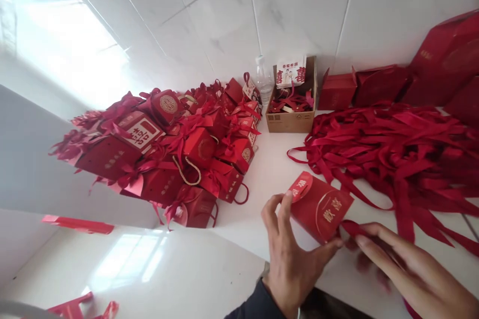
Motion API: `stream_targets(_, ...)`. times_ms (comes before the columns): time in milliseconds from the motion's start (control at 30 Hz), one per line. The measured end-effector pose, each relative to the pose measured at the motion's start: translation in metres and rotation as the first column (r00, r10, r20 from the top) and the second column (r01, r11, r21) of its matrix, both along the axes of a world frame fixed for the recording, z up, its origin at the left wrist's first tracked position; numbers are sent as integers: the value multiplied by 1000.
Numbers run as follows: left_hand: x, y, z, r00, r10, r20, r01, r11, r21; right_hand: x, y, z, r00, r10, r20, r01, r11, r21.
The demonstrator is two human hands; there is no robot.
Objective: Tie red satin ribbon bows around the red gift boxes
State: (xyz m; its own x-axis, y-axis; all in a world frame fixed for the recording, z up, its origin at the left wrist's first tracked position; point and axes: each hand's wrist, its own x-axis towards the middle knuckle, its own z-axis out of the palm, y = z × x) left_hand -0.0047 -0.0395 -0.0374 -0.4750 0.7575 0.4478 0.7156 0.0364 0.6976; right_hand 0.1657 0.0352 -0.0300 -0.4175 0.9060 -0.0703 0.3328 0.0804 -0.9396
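A small red gift box with gold lettering lies on the white counter in front of me. My left hand grips it, fingers on its near end and thumb against its lower corner. My right hand lies just right of the box, fingers closed on a red ribbon that runs under the box's corner. That hand is partly blurred.
A heap of finished red boxes tied with ribbon fills the left of the counter. Loose red ribbons pile up at the right. A cardboard box, a plastic bottle and flat red boxes stand against the tiled wall.
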Motion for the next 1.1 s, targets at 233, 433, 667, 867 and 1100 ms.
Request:
stream_targets(233,0,-7,3,995,-82,62,88,991,-101,13,28,5,978,-203,45,207,975,-86)
stream_targets(433,-2,-17,19,995,-83,48,87,992,-90,16,8,42,986,-96,135,110,989,-101)
stream_targets(667,-22,12,48,952,-211,-222,205,977,-53,-3,18,59,983,74,168,-59,994,-92)
stream_targets(867,-22,25,49,941,-263,-213,246,964,-101,-14,25,58,975,70,212,-61,997,-53)
stream_targets(1100,-17,29,50,960,-267,-80,261,962,-81,-23,27,69,960,153,234,-141,988,-68)
